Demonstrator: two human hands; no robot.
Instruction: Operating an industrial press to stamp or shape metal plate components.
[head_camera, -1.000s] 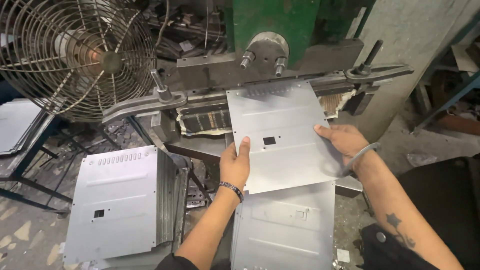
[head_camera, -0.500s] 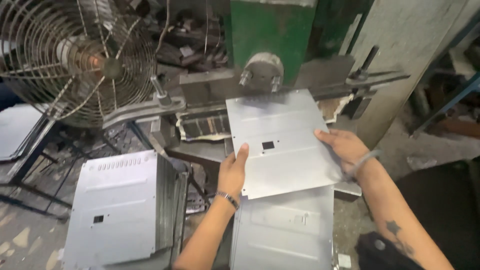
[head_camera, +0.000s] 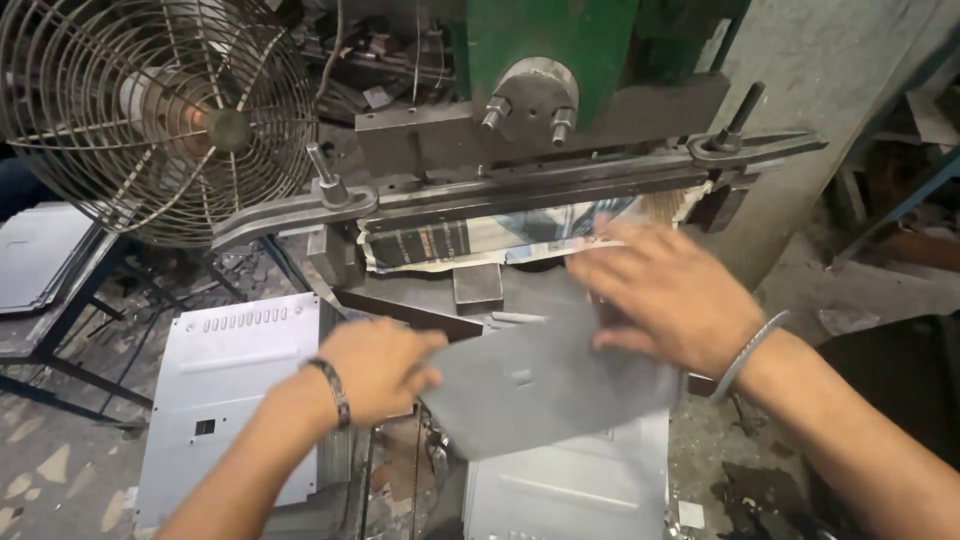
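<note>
Left hand (head_camera: 385, 365) grips the left edge of a grey metal sheet (head_camera: 545, 385), fingers curled over it, thumb side up; dark band on the wrist. Right hand (head_camera: 670, 295) lies palm down on the sheet's far right corner, fingers spread and pressing; thin bangle on the wrist. Both hands are motion-blurred, the sheet too. The sheet sits tilted in front of the press (head_camera: 560, 150), near edge lower, small square hole close to its middle. It is between the hands, just near of the press bed, above a stack (head_camera: 570, 490) of like sheets lying flat at the bottom of the view.

Far of the hands: the press has a green body, a grey round hub with two bolts, and a long dark steel bar (head_camera: 520, 190) running left to right with an upright bolt at each end. Under the bar, crumpled printed paper (head_camera: 480, 240) is wedged in.

Left: another pile of sheets (head_camera: 230, 400) with a row of slots along the far edge and a small square hole. Far left, a wire-caged fan (head_camera: 165, 110) faces the camera. More flat panels (head_camera: 40, 255) at the left border on a dark frame. Floor is littered with scraps; grey wall at right.
</note>
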